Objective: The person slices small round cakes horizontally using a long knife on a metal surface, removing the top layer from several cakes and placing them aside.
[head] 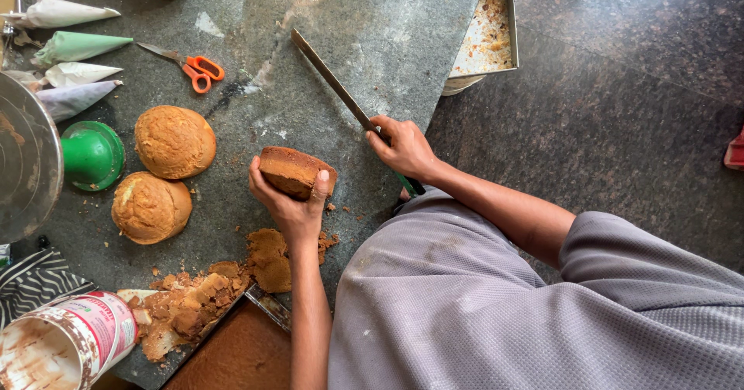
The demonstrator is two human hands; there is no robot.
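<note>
Between both hands: round brown sponge cake (297,171), browned crust, flat cut face, gripped by left hand (291,204).
Right hand (403,147) grips long steel knife (332,82); beyond it, crumb-strewn rectangular metal tin (488,34).

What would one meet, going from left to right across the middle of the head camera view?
Metal bowl → green lid → round cakes → left hand holding a cake piece → right hand gripping the knife → baking tin.
</note>
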